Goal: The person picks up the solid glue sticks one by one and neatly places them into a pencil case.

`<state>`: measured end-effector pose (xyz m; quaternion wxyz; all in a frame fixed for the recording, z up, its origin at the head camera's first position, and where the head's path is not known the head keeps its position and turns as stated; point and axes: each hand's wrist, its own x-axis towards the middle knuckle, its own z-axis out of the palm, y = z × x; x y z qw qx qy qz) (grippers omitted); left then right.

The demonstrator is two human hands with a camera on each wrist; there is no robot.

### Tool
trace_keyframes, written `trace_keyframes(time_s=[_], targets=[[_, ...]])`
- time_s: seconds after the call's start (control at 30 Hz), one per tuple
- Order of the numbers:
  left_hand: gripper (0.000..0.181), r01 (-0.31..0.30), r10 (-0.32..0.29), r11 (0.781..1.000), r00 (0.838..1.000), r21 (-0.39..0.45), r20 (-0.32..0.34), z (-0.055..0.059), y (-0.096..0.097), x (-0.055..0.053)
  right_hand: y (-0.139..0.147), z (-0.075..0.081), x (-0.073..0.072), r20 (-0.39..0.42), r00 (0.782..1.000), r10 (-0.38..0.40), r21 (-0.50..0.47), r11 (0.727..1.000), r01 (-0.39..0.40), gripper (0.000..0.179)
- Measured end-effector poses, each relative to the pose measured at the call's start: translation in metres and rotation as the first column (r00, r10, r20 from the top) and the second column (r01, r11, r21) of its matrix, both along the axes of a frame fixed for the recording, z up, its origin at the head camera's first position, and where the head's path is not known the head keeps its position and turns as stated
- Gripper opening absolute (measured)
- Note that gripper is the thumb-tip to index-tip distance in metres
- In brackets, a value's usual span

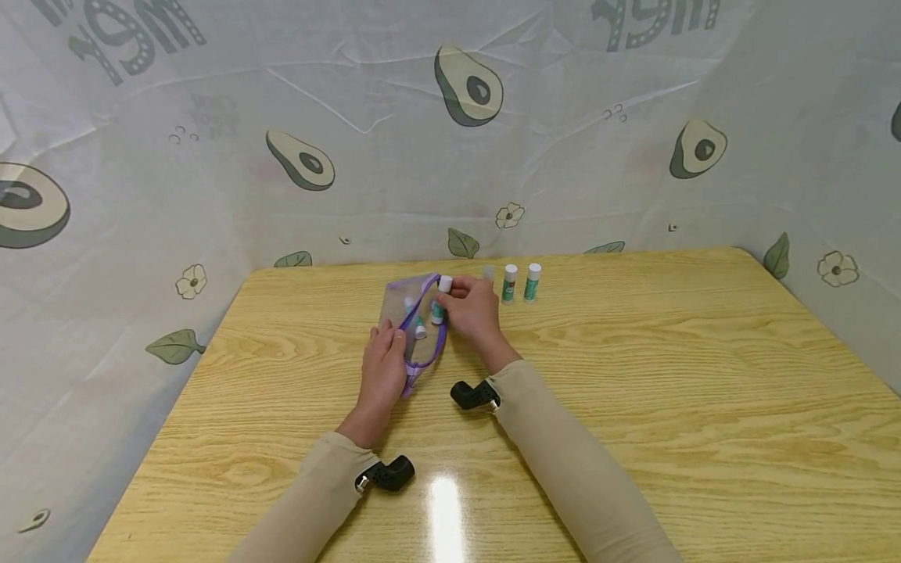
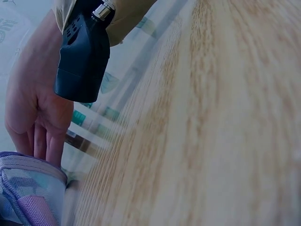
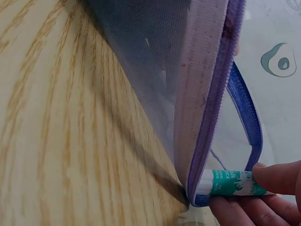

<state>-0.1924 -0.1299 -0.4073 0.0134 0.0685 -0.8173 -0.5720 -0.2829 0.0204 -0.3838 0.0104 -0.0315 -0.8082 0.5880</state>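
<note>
A mesh zip pouch [image 1: 394, 301] with purple edging lies on the table, its mouth spread toward the right. My left hand [image 1: 383, 363] holds its near left side, thumb at the purple zipper edge [image 1: 406, 367]. Between thumb and fingers, my right hand [image 1: 473, 313] pinches a green-and-white glue stick [image 1: 439, 309] at that mouth. In the right wrist view one end of this glue stick [image 3: 235, 182] is inside the zipper rim [image 3: 211, 103]. Through the mesh another glue stick [image 1: 420, 330] shows inside the pouch. The left wrist view shows the right hand [image 2: 40, 113] reaching to the pouch [image 2: 35, 183].
Just right of my right hand, two glue sticks [image 1: 510, 283] [image 1: 533, 283] stand upright, and a third white cap [image 1: 489, 273] shows partly behind the hand. A patterned cloth [image 1: 394, 188] hangs behind the wooden table [image 1: 633, 391].
</note>
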Motion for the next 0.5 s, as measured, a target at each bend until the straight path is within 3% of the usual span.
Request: trace_keyframes(time_s=[0.23, 0.5], targets=[[0.042, -0.017, 0.016, 1.000, 0.998, -0.016, -0.061, 0.0016, 0.0018, -0.0009, 0.0002, -0.0012, -0.0004, 0.043, 0.999, -0.015, -0.050, 0.999, 0.018, 0.036], [0.046, -0.014, 0.013, 1.000, 0.999, -0.023, -0.044, 0.0008, 0.0006, -0.0007, -0.0008, -0.0043, -0.0002, 0.079, 0.997, -0.023, -0.058, 0.998, 0.028, 0.041]])
